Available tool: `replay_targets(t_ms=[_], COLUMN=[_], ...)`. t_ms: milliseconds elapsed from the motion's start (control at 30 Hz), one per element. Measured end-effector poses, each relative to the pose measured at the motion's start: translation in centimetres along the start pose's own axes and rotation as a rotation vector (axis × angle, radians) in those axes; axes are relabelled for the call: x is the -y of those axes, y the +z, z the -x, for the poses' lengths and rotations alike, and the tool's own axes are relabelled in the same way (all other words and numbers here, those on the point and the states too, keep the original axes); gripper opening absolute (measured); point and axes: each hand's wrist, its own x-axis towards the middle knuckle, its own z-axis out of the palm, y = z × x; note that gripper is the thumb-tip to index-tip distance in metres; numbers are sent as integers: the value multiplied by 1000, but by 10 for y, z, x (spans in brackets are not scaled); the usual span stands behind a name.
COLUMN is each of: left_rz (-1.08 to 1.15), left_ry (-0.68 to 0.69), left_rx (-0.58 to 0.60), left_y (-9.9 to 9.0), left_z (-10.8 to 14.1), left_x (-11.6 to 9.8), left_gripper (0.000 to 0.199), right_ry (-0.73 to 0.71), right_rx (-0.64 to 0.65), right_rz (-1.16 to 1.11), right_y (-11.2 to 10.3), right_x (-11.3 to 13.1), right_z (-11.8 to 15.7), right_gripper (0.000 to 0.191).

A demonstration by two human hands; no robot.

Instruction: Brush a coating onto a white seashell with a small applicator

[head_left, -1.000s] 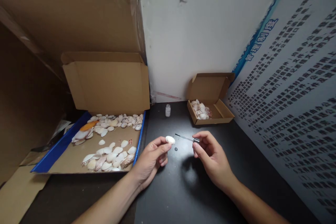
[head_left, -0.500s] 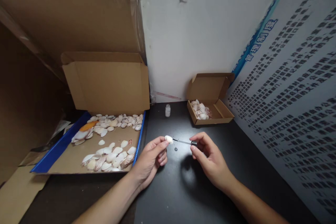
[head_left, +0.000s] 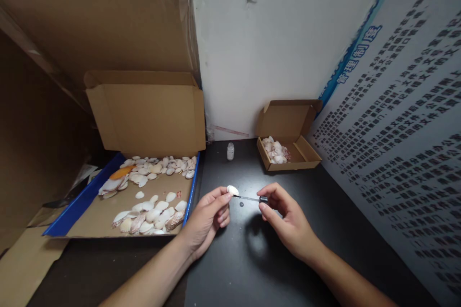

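Observation:
A small white ribbed shell [head_left: 232,190] is pinched between the thumb and fingers of my left hand [head_left: 209,213]. My right hand [head_left: 286,216] grips the black cap of a thin brush [head_left: 250,198], whose dark tip touches the shell's lower edge. Below the brush, a small dark round drop [head_left: 241,204] lies on the black table [head_left: 223,268]. Behind my hands stands a small clear bottle [head_left: 230,151] with a pale label and no cap on it.
On the left, an open cardboard box with blue sides [head_left: 68,208] holds many shells and an orange piece. A smaller open cardboard box [head_left: 293,166] with white shells stands at the back right. Behind are a white wall [head_left: 230,57] and a printed panel [head_left: 406,129].
My right hand has moved slightly left and down with the brush, whose tip now sits lower against the shell. My left hand has barely moved.

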Motion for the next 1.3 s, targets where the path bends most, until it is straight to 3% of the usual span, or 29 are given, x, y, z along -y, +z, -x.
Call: replay_targets(t_ms=[200, 400, 567, 733, 900, 1100, 1300], left_rz=[-14, -52, -67, -157, -212, -213, -241], left_ry=[-3, 12, 22, 34, 52, 46, 40], left_rx=[8, 21, 26, 57, 88, 93, 108], left_y=[1, 2, 2, 2, 1, 1, 2], left_z=[0, 1, 0, 0, 0, 0, 2], left_x=[0, 0, 2, 5, 6, 6, 5], left_gripper=[23, 18, 16, 21, 21, 19, 17], right_ry=[43, 56, 70, 64, 49, 18, 35], right_rx=[-114, 25, -57, 17, -106, 2, -139], right_rz=[26, -34, 31, -71, 20, -23, 52], right_y=[-1, -1, -1, -2, -4, -3, -4], right_x=[-4, -1, -2, -2, -2, 1, 0], right_z=[-2, 0, -2, -3, -3, -1, -4], right_gripper=[17, 18, 16, 19, 14, 18, 18])
